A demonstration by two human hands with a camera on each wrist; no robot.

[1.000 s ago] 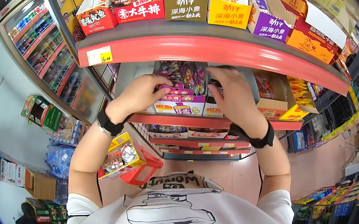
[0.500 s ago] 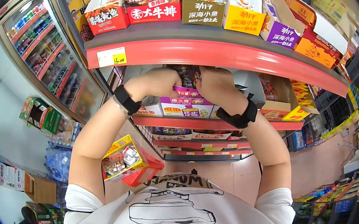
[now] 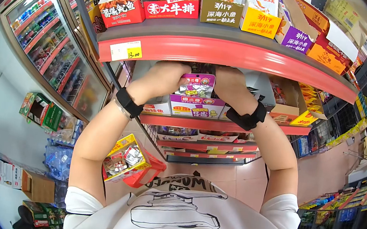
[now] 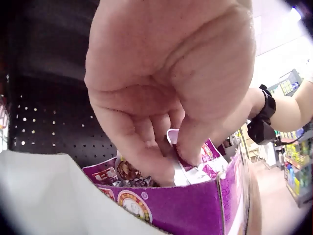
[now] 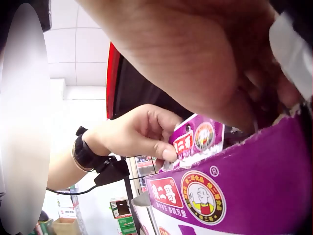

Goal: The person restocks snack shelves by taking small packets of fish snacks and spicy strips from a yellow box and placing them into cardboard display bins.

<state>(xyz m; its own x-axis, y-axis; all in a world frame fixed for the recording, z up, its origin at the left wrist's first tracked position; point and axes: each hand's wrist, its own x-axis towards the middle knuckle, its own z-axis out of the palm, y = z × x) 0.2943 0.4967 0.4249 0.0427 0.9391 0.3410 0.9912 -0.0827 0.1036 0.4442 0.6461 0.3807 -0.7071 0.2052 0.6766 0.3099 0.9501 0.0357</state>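
Note:
On the shelf below the upper ledge stands a purple and white snack box (image 3: 196, 107) with its top open. My left hand (image 3: 165, 78) pinches a purple-topped snack packet (image 3: 198, 87) between thumb and fingers at the box's front edge. The right wrist view shows that pinch on the packet's printed corner (image 5: 198, 137). My right hand (image 3: 232, 86) reaches down into the same box from the right, its fingertips hidden in shadow behind the box wall (image 5: 254, 181); I cannot tell what they hold. More shiny packets (image 4: 129, 174) lie inside the box.
A red-edged upper shelf (image 3: 227, 56) overhangs both hands and carries several snack boxes. To the right are a brown carton (image 3: 285, 109) and a yellow box (image 3: 309, 114). Below left sits a yellow box of packets (image 3: 130, 158) on a red container. A drinks fridge (image 3: 49, 47) stands left.
Both hands have reached further into the purple box, the right moving over from the grey box beside it. The left now holds a packet raised at the front. The view has shifted slightly left.

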